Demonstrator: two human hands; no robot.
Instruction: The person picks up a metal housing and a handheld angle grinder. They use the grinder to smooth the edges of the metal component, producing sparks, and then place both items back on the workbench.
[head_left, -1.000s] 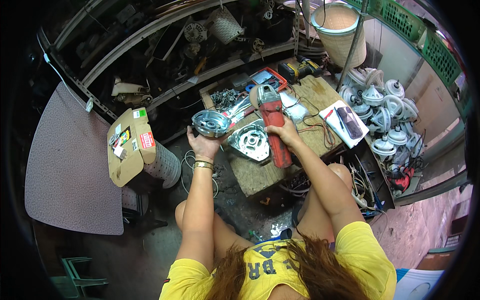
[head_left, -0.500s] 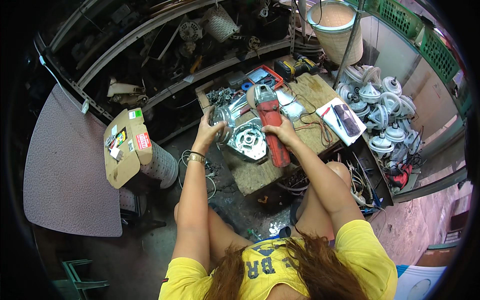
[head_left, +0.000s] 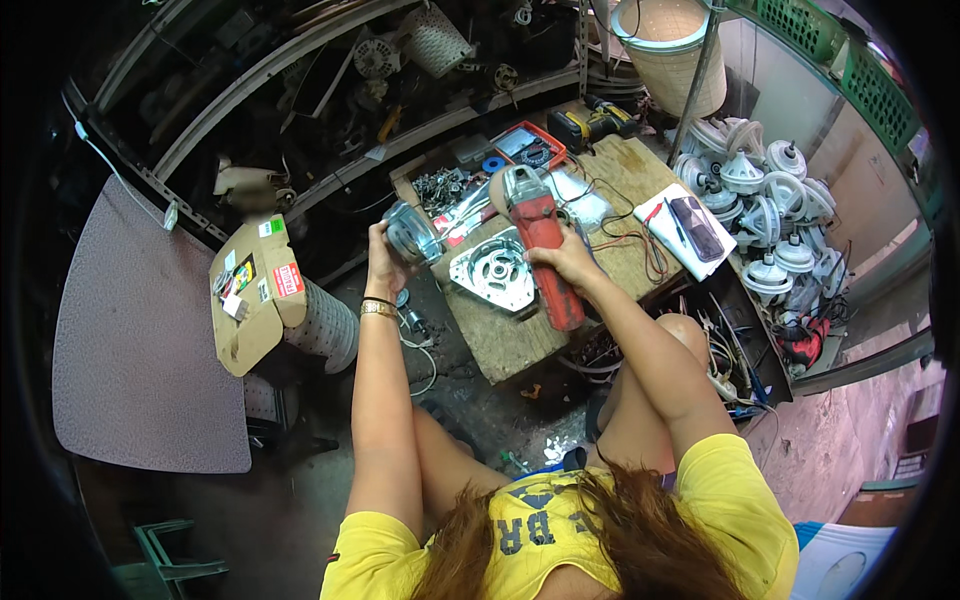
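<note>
At the far left a grey mat point(head_left: 140, 340) lies on the floor, and beside it an open cardboard box point(head_left: 255, 295) leans over a pale perforated cylinder point(head_left: 325, 325); small packets sit on the box's flap, though what is inside cannot be told. The left hand point(head_left: 385, 258) is closed around a round metal motor housing point(head_left: 410, 232), held up just off the left edge of the wooden workbench point(head_left: 510, 335). On the bench, just right of that housing, a shallow tray point(head_left: 440, 185) holds a heap of small metal screws and parts. A silvery motor end plate point(head_left: 492, 270) lies flat on the bench between the hands. The right hand point(head_left: 565, 262) grips the body of a red angle grinder point(head_left: 540, 245), which lies across the bench with its head pointing away from the person, beside the plate. Behind it an open red case point(head_left: 530, 148) holds dark small tools. Further right a white notepad with a dark phone point(head_left: 692, 228) rests on the bench corner. Beyond it stands a pile of white motor assemblies point(head_left: 765, 215), and green plastic crates point(head_left: 850, 60) sit on a shelf above.
</note>
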